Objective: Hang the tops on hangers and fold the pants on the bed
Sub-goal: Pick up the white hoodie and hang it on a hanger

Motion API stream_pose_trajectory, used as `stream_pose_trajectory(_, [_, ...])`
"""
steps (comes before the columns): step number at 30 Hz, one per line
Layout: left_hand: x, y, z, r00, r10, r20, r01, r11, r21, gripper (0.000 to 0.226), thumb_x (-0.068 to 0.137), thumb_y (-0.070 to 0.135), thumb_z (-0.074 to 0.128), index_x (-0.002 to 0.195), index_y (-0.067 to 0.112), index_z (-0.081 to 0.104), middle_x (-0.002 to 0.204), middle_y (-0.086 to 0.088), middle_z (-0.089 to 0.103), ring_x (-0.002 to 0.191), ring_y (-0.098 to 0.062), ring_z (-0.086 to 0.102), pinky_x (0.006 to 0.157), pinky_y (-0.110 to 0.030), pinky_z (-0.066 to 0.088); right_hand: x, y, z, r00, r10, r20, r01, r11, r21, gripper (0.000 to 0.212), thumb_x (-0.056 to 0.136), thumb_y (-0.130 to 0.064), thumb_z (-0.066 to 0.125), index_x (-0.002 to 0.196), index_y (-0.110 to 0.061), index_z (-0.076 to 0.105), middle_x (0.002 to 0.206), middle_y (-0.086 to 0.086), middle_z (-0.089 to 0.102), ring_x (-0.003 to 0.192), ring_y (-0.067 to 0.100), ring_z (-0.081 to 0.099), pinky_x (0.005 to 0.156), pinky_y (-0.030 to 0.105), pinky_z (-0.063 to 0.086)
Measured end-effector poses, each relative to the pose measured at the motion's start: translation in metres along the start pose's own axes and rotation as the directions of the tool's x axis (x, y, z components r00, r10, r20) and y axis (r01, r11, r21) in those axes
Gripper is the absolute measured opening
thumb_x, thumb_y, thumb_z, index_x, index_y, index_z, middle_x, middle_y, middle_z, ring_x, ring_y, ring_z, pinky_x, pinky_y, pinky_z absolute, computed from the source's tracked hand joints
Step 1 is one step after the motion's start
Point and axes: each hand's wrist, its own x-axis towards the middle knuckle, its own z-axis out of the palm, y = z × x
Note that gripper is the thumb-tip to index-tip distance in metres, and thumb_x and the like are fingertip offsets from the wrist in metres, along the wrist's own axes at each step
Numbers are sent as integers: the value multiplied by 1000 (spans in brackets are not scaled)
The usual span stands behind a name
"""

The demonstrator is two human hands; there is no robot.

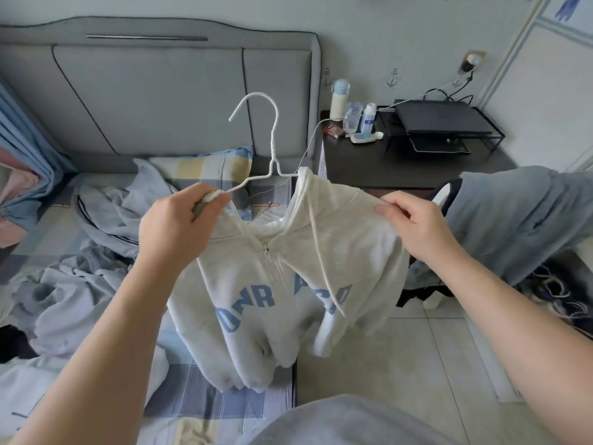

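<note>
Pale grey fleece, seen from the head camera: zip hoodie (pixel 272 284) with blue chest lettering, held up in the air above the near edge of the bed (pixel 51 220), hem hanging down toward the checked sheet. White wire hanger (pixel 272 149) only half in, with the arm on the right hand's side tucked under hood and collar and the other arm bare between the neck twist and the left hand (pixel 179 220). Left hand closed, fingers curled round the wire's end together with a bunch of collar cloth. Right hand (pixel 414 220) pinching the hoodie's shoulder between thumb and fingertips, drawing it outward.

Judged as mid-seat: one shoulder on, the other not yet drawn over the wire.

Most likely trouble on the left side. Smooth bare wire, heavy fleece, only a bunched pinch holding it. If let go before being pulled right over the end, probably off the hanger and down onto the bed.

Zip done up to just below the collar, so a narrow neck opening. With a hard tug to the right, liable to drag the seated arm back out or bend the thin wire. Impossible to tell how far that arm reaches inside, hidden by cloth.

Drawstring (pixel 317 252) dangling long across the front, apt to catch under a finger or round the wire.

Hook pointing away, near a white cable (pixel 309 144) trailing from the nightstand (pixel 369 162). Worth keeping apart when lifting, for fear of a snag.

Rumpled blue-grey clothes (pixel 80 284) heaped on the bed beyond the left arm, not yet dealt with.
</note>
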Motion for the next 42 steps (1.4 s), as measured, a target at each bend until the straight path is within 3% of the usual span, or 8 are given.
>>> stream_pose_trajectory(3, [-1,-2,0,1000,22,-19,-22,1000,-11,26,94,52,55,89,32,71,54,4,56,52,-12,52,50,-23,36,3,-13,0,992,113,59,-120,986,113,51,92,-59,49,71,-15,59,56,-9,48,54,4,44,58,16,38])
stream_pose_trajectory(5, [-2,-2,0,997,47,-65,-49,998,-40,29,92,53,52,89,31,70,53,4,54,51,-14,51,50,-21,35,8,-17,-3,909,325,261,-373,913,163,71,91,-73,39,96,-9,69,93,2,72,89,17,67,90,32,51])
stream_pose_trajectory(7, [-3,-3,0,989,72,-126,-76,997,-27,26,93,50,54,89,30,70,54,3,54,53,-19,49,53,-20,35,12,-16,-8,736,525,428,-639,747,182,68,96,-68,41,131,-15,63,132,6,66,124,23,60,113,44,40])
stream_pose_trajectory(15, [-5,-8,16,965,200,-169,-190,979,73,25,96,42,57,88,25,73,64,16,50,61,-12,46,50,-24,31,9,-10,-17,213,476,853,-782,606,-143,27,98,-11,49,115,-8,71,115,13,74,103,27,72,86,36,57])
stream_pose_trajectory(20, [-6,-15,23,939,309,-148,-296,949,104,21,96,35,59,92,20,72,75,2,69,63,-23,54,52,-18,27,3,-7,-12,129,274,953,-733,674,-94,27,82,-7,61,102,-10,79,110,11,74,103,26,70,92,38,54])
stream_pose_trajectory(28, [-10,-21,28,949,287,-129,-283,958,50,28,97,39,56,99,18,74,83,2,72,71,-24,58,58,-16,30,-6,-1,-8,150,127,981,-788,615,41,35,67,-21,88,97,-6,78,100,9,75,95,23,71,90,35,55])
stream_pose_trajectory(36, [-12,-14,34,947,294,-128,-282,954,104,17,95,32,63,96,18,74,81,1,71,66,-25,56,55,-15,28,-12,-16,7,113,107,988,-763,646,17,53,84,1,63,130,20,48,119,22,61,105,32,64,92,38,55])
stream_pose_trajectory(42, [-13,-18,31,946,299,-127,-285,951,116,33,98,39,52,99,15,75,81,-3,72,68,-26,56,58,-26,31,-16,-19,12,175,92,980,-768,636,77,52,83,0,61,134,6,52,119,19,63,113,35,59,94,42,53])
